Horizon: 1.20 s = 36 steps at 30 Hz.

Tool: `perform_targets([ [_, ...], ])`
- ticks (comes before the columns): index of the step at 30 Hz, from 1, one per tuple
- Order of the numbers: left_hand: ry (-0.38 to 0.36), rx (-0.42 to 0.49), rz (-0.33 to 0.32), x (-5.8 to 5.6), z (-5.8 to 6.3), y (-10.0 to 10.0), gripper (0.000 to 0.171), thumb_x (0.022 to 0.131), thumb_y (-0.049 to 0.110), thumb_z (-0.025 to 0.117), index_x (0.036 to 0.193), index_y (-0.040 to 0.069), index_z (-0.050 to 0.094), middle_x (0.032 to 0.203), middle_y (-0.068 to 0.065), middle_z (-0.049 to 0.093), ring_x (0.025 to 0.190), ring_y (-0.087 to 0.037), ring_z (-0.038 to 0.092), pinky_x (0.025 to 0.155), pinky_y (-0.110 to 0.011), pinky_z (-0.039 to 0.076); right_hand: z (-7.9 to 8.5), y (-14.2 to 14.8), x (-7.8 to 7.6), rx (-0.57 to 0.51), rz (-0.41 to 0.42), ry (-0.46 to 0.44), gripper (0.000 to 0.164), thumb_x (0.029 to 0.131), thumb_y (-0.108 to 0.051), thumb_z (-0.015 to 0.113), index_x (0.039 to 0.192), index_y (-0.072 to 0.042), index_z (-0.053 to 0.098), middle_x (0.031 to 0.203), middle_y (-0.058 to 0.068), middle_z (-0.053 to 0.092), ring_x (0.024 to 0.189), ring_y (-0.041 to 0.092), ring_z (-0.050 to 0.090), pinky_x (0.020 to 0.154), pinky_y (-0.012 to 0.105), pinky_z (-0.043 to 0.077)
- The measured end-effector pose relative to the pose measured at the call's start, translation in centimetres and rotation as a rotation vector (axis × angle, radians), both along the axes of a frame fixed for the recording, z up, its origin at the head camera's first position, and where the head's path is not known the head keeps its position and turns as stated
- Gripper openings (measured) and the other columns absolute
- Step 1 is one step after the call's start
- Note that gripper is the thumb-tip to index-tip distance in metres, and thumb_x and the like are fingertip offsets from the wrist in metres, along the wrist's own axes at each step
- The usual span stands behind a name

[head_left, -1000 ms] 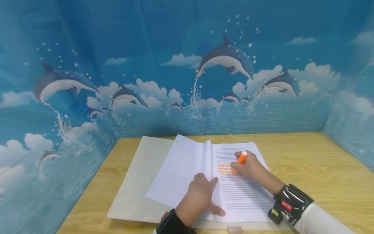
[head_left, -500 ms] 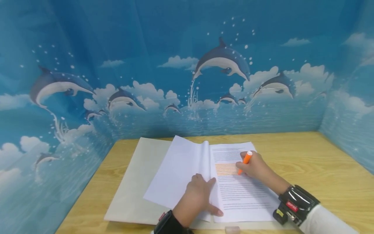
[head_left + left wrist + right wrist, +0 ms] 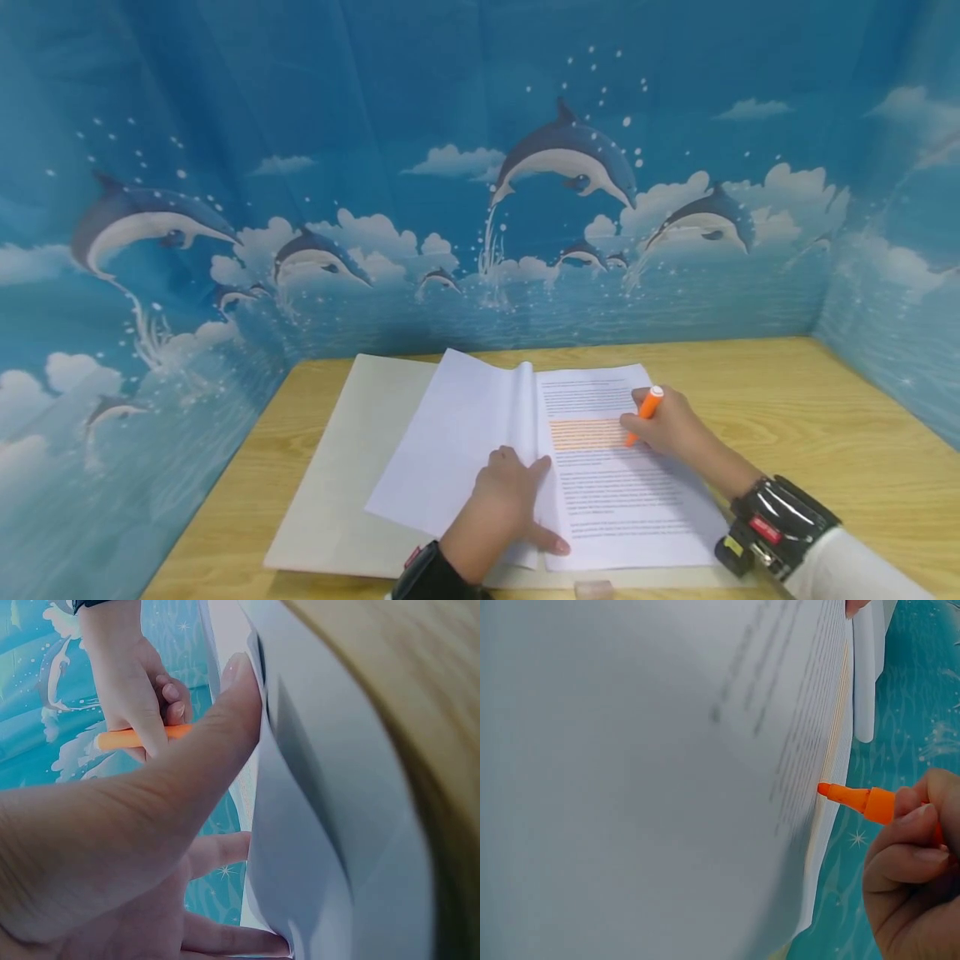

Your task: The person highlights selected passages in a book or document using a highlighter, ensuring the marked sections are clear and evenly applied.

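Note:
My right hand (image 3: 667,421) pinches an orange highlighter (image 3: 645,414), white end up, its tip on the printed page (image 3: 622,500). In the right wrist view the highlighter's tip (image 3: 825,789) meets the paper at the text lines. Several lines in the upper middle of that page carry an orange highlighted band (image 3: 585,434). My left hand (image 3: 502,496) rests spread over the inner fold of the pages, thumb on the printed sheet and fingers on the turned-over blank sheet (image 3: 450,433). In the left wrist view its thumb (image 3: 232,705) presses along the paper's edge.
A pale folder cover (image 3: 337,467) lies opened under the sheets on the wooden table (image 3: 787,417). Near the front edge sits a small pinkish block (image 3: 593,590). A blue dolphin-print curtain (image 3: 420,125) closes off the back and sides.
My right hand has slid the highlighter rightward along the text, and the orange band reaches farther right. The left hand keeps its place on the pages; the head view has shifted slightly.

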<state>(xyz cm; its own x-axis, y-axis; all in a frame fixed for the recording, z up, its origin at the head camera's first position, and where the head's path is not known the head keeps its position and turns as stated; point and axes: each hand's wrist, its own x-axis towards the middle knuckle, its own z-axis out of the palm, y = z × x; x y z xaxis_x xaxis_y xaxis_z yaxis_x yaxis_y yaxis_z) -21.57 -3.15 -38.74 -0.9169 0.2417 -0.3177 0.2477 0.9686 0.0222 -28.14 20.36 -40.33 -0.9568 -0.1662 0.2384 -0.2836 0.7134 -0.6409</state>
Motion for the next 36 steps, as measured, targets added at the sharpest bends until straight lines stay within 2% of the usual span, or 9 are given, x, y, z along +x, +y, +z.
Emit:
perform_targets([
  [5,-0.004,0.004,-0.002,0.0,0.0,-0.1,0.114,0.04,0.074,0.071,0.14,0.031,0.04,0.119,-0.02,0.052,0.098,-0.026,0.048,0.085,-0.038,0.052,0.0,0.6,0.2,0.002,-0.009,0.006,0.038,0.073,0.0,0.064,0.059,-0.009,0.03,0.049,-0.005,0.027,0.039,0.009,0.031,0.039,0.02,0.024],
  [10,-0.007,0.007,0.003,0.1,0.0,-0.2,0.114,0.039,0.074,0.071,0.141,0.031,0.04,0.118,-0.02,0.051,0.095,-0.025,0.047,0.083,-0.038,0.052,0.0,1.3,0.4,-0.004,-0.029,-0.026,0.037,0.076,-0.001,0.063,0.06,-0.009,0.03,0.048,-0.004,0.031,0.037,0.011,0.037,0.036,0.019,0.027],
  [20,-0.014,0.075,0.002,0.8,0.6,-0.5,0.111,0.043,0.069,0.075,0.14,0.028,0.042,0.121,-0.021,0.05,0.098,-0.026,0.046,0.085,-0.039,0.051,0.1,2.5,0.7,0.017,-0.061,-0.058,0.033,0.077,-0.003,0.061,0.062,-0.008,0.033,0.051,-0.002,0.033,0.039,0.014,0.04,0.037,0.021,0.029],
  [26,-0.01,0.076,0.002,0.7,0.4,-0.6,0.112,0.042,0.069,0.075,0.14,0.028,0.041,0.122,-0.021,0.049,0.099,-0.026,0.046,0.085,-0.04,0.051,0.3,2.4,1.0,0.032,-0.069,-0.07,0.033,0.079,-0.003,0.061,0.064,-0.008,0.032,0.05,-0.001,0.034,0.038,0.015,0.042,0.037,0.021,0.03],
  [33,-0.018,0.066,0.004,0.5,0.3,-0.7,0.112,0.042,0.07,0.075,0.14,0.029,0.041,0.123,-0.021,0.049,0.1,-0.026,0.046,0.086,-0.04,0.051,0.7,1.5,0.6,0.081,-0.031,0.016,0.034,0.078,-0.004,0.063,0.062,-0.009,0.033,0.051,-0.002,0.033,0.039,0.013,0.04,0.039,0.022,0.03],
  [36,-0.024,0.075,0.011,0.4,0.4,-0.6,0.111,0.042,0.068,0.076,0.14,0.03,0.041,0.125,-0.021,0.048,0.103,-0.027,0.047,0.088,-0.041,0.051,1.4,0.1,0.5,0.055,-0.011,0.043,0.033,0.078,-0.004,0.062,0.063,-0.009,0.033,0.049,-0.002,0.034,0.038,0.013,0.041,0.037,0.023,0.032],
])
